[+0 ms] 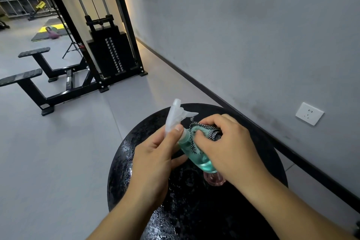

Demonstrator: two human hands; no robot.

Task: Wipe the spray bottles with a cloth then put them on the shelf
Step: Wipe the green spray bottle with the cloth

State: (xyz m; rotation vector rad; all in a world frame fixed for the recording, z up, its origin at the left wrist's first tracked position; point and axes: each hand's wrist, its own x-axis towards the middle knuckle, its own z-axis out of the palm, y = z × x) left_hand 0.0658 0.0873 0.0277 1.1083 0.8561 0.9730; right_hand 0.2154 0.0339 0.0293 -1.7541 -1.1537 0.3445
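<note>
Left hand (155, 154) grips the teal spray bottle (191, 153) by its white nozzle, tilted above the round black desk (124, 161); right hand (228, 144) fingers press a checkered cloth (211, 132) around it.

We see clear teal plastic spray bottle (191, 149), smooth, glossy; frosted white plastic trigger head (175, 116); teal woven cloth (204, 132), checked edge; round black tabletop (194, 200), glossy, speckled; grey wall (253, 35), matt.
</note>
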